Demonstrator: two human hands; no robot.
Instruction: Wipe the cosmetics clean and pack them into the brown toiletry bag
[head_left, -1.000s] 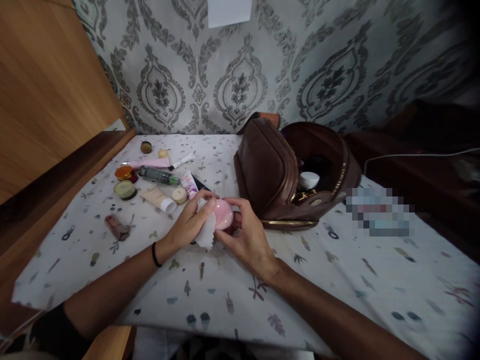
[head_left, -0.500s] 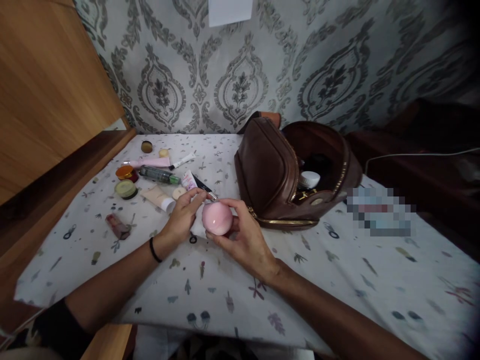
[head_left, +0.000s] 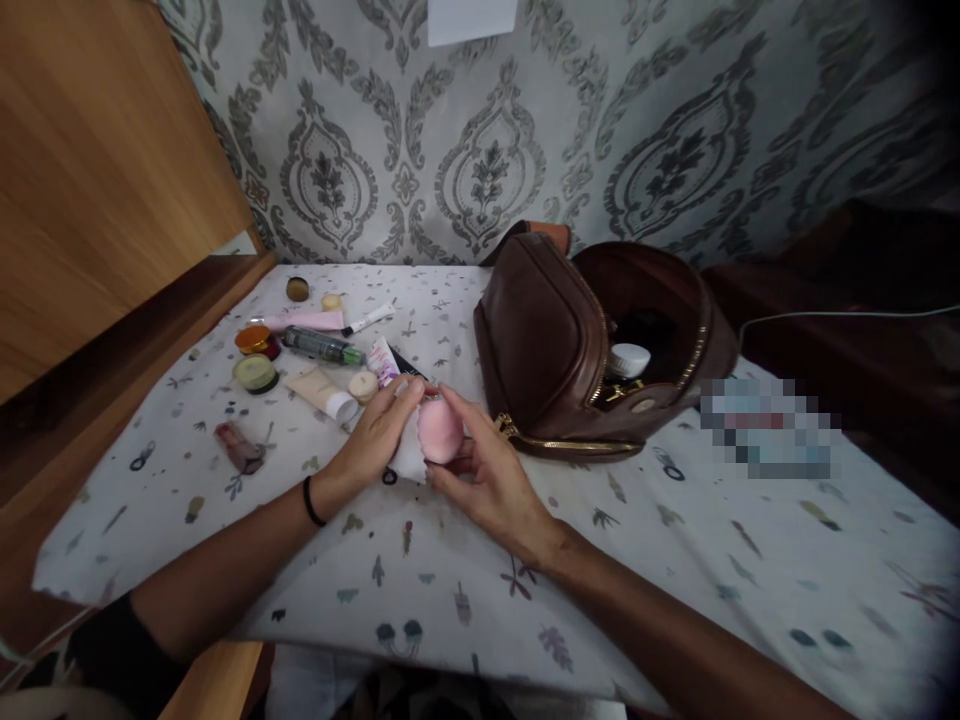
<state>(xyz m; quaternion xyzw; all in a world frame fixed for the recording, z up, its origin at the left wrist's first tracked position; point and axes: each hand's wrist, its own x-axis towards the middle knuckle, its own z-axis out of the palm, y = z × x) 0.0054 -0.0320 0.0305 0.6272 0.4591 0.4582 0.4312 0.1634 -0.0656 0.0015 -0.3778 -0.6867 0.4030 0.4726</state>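
Note:
Between my two hands is a small round jar with a pink domed lid (head_left: 440,430) and a whitish body on its left side. My right hand (head_left: 495,480) grips the pink lid with thumb and fingers. My left hand (head_left: 375,430), a black band at its wrist, is closed around the whitish side. Just beyond my left hand lie a cream tube with a white cap (head_left: 319,392), a small round cream-coloured jar (head_left: 363,386) and a white and purple tube (head_left: 383,362). The open brown bag (head_left: 540,330) stands to the right, holding a white-lidded jar (head_left: 628,360).
At the left of the patterned cloth (head_left: 420,600) are a green-lidded jar (head_left: 255,374), an orange-lidded jar (head_left: 256,341), a clear green bottle (head_left: 319,345), a pink tube (head_left: 307,321) and a small reddish item (head_left: 240,447). A blurred packet (head_left: 772,425) lies right of the bag.
The pink lid has tilted in my hands, its dome now facing more to the right. Both hands appear slightly further right, as the whole view has shifted a little.

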